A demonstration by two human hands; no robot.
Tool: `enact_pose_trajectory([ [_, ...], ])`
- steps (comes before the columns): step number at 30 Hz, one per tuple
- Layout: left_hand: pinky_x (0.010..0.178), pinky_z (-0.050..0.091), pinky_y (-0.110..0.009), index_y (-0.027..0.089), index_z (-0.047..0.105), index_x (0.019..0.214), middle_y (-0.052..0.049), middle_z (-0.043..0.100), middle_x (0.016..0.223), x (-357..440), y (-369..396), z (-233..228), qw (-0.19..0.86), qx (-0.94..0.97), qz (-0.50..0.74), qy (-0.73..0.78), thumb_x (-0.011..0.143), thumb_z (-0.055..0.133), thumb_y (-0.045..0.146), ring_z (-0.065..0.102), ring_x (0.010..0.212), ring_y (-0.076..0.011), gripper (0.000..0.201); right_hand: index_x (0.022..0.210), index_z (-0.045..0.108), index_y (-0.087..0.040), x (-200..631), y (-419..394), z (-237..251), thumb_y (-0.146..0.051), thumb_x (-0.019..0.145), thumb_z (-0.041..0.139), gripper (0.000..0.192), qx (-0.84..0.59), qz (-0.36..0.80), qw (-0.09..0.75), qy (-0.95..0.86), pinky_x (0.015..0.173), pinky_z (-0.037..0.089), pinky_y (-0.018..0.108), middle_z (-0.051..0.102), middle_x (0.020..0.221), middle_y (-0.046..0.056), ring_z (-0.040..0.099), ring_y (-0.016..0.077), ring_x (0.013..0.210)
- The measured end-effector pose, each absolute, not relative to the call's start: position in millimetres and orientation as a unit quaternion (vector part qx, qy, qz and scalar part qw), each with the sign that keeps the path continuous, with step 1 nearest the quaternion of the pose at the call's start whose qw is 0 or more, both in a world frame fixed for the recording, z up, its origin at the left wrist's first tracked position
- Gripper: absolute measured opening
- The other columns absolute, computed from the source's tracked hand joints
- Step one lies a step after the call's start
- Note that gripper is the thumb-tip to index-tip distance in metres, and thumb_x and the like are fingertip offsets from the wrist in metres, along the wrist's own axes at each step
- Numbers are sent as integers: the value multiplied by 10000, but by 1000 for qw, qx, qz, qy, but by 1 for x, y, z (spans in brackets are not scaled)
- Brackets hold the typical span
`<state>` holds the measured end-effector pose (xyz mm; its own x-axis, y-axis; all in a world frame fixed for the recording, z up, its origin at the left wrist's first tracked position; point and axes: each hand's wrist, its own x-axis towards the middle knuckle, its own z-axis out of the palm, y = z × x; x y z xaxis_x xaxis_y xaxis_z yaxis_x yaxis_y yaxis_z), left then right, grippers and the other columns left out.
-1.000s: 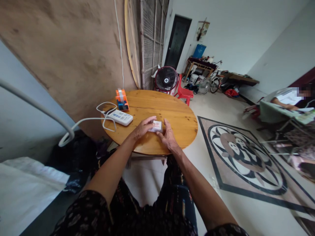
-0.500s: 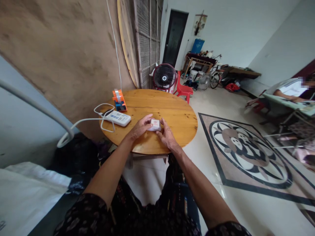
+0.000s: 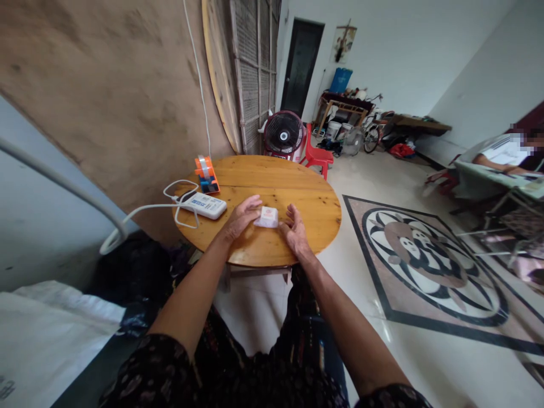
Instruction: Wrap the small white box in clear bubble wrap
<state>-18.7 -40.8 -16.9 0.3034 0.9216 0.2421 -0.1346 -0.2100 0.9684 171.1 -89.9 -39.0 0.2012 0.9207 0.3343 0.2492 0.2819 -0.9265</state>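
1 small white box [image 3: 267,217], 1 power strip [image 3: 203,204], 1 tape dispenser [image 3: 205,174], 2 hands.

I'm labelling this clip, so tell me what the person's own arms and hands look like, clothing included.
Both forearms are bare, as are the left hand and right hand; no rings, watch or gloves show. Short dark sleeves with a small pale print end above the elbows.

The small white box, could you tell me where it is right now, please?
In the head view the small white box lies on the round wooden table, near its front edge, between the left hand and the right hand.
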Motion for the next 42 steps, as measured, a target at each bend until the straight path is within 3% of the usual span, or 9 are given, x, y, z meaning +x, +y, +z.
enact_pose_trajectory([
  [4,1011,446,-426,104,551,1291,-159,640,1218,-21,-36,-21,475,611,514,369,744,659,366,596,1136,-262,616,1379,428,-174,170,-90,-40,-295,753,662,679,-512,291,561,-581,1067,404,475,503,1408,156,472,281,1313],
  [9,856,512,-358,110,640,1194,-118,681,1069,-19,-38,-21,411,664,482,398,748,652,395,635,933,-220,529,1342,470,-178,170,-91,-41,-295,764,666,622,-511,279,560,-589,1024,452,478,626,1212,124,575,272,1179],
  [13,773,509,-320,120,656,1188,-95,683,984,-20,-42,-18,390,696,454,396,776,611,390,620,825,-187,495,1326,496,-192,169,-94,-39,-283,779,660,579,-512,255,541,-617,1010,465,483,650,1168,107,606,272,1121],
  [24,798,507,-327,128,654,1069,-68,678,967,-18,-40,-19,403,686,460,394,752,616,368,620,855,-191,399,1361,495,-154,166,-102,-26,-217,748,653,636,-501,221,477,-688,1107,378,443,651,1245,114,573,260,1211],
  [33,876,495,-352,154,634,1200,-84,674,1066,-20,-41,-19,400,667,478,409,767,626,377,625,894,-200,488,1176,576,-179,170,-92,-38,-333,733,667,478,-513,310,618,-509,999,479,431,669,1170,121,618,254,1118],
  [38,993,452,-388,137,667,1119,-113,670,1159,-20,-41,-17,374,664,502,409,788,603,408,616,1054,-241,432,1125,602,-167,171,-91,-40,-295,730,660,419,-514,307,603,-528,1005,476,428,684,1137,120,637,249,1087],
  [42,944,489,-384,119,653,1144,-127,685,1138,-20,-43,-15,404,667,477,405,778,622,425,640,1028,-248,478,1137,615,-182,169,-94,-38,-268,738,672,412,-517,297,571,-564,1030,461,450,684,1168,100,630,253,1119],
])
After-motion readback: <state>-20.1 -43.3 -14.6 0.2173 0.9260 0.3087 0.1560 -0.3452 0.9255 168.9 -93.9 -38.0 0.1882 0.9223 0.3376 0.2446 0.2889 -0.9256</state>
